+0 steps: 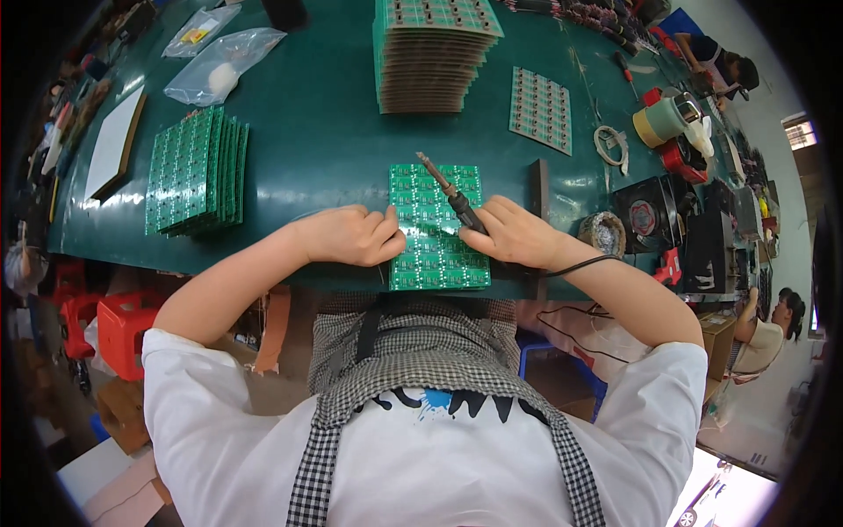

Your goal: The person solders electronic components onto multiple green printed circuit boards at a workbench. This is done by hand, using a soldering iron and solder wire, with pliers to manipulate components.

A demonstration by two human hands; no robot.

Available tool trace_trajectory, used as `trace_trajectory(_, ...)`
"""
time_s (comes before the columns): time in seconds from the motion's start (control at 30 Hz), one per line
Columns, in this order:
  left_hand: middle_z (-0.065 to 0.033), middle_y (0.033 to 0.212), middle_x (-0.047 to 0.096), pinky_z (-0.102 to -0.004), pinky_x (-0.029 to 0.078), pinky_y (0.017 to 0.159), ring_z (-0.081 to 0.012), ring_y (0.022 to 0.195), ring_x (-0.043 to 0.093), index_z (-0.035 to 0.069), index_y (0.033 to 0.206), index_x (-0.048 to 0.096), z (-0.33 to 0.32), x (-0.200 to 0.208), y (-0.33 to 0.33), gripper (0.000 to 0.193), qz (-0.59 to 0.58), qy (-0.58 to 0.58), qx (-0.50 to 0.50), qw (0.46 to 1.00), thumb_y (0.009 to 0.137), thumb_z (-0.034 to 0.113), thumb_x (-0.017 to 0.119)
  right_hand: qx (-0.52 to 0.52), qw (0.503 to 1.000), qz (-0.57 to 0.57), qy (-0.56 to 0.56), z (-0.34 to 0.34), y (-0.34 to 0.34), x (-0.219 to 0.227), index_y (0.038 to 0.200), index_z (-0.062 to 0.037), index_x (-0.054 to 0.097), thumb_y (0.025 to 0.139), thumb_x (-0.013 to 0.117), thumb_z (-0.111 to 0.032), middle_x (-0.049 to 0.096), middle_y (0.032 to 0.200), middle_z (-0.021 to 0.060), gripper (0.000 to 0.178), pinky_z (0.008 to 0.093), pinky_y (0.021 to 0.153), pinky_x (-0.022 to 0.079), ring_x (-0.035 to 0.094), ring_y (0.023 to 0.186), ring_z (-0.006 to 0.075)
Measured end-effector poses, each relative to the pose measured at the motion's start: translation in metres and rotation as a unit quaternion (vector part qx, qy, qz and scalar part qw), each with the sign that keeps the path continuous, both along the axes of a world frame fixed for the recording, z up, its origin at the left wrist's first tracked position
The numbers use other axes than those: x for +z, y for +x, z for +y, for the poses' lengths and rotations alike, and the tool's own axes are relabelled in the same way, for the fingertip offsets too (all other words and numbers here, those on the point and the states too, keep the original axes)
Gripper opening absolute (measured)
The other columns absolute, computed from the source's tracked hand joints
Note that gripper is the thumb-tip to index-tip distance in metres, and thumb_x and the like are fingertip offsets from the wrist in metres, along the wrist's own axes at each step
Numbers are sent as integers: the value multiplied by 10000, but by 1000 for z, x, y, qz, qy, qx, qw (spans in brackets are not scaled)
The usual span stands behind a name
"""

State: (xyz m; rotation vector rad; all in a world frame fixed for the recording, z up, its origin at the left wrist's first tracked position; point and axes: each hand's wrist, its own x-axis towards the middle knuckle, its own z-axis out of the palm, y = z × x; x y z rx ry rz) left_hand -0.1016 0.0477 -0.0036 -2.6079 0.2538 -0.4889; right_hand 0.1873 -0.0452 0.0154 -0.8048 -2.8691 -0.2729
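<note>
A green circuit board panel [437,274] lies flat on the table right in front of me. My right hand [516,234] is closed around the dark handle of a soldering iron [460,205]; its tip points up and away to the left, above the panel's far part. At the panel's left edge, my left hand [353,235] is curled with thumb and fingers pressed together. A faint thin strand shows by its knuckles, but what the fingers pinch is too small to make out. From the right hand the iron's black cord [580,264] runs over my wrist.
Stacked green panels [195,176] stand at the left, beside a white-topped flat board [116,145]. A tall panel stack [430,70] and a single panel [540,111] lie farther off. A dark bar [538,189], round container [602,234] and black fan unit [648,211] are at right.
</note>
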Motion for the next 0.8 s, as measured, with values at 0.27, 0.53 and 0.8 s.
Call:
trace_trajectory(0.27, -180, 924, 668, -236, 464, 466, -114, 548, 598, 41, 837, 543, -6, -1, -1, 131, 37, 20, 30, 999, 759, 145, 558, -7, 999, -29, 22, -1, -4, 0, 1092, -91, 529, 765, 572, -88, 492, 814, 64, 330, 323, 687, 445, 514, 749, 218)
trace_trajectory(0.53, -198, 896, 676, -250, 482, 458, -153, 573, 645, 28, 849, 546, -11, 1, 1, 134, 55, 8, 38, 998, 783, 145, 555, 1, 998, -50, 42, -2, -7, 2, 1092, -92, 531, 757, 579, -87, 488, 797, 58, 339, 319, 681, 447, 518, 737, 214)
trace_trajectory(0.8, -201, 906, 671, -258, 492, 457, -165, 593, 659, 31, 861, 545, -13, 1, 1, 136, 61, -13, 46, 997, 792, 147, 548, 6, 997, -68, 34, -6, -7, 2, 1082, -87, 534, 755, 590, -88, 502, 809, 61, 332, 320, 686, 455, 527, 746, 213)
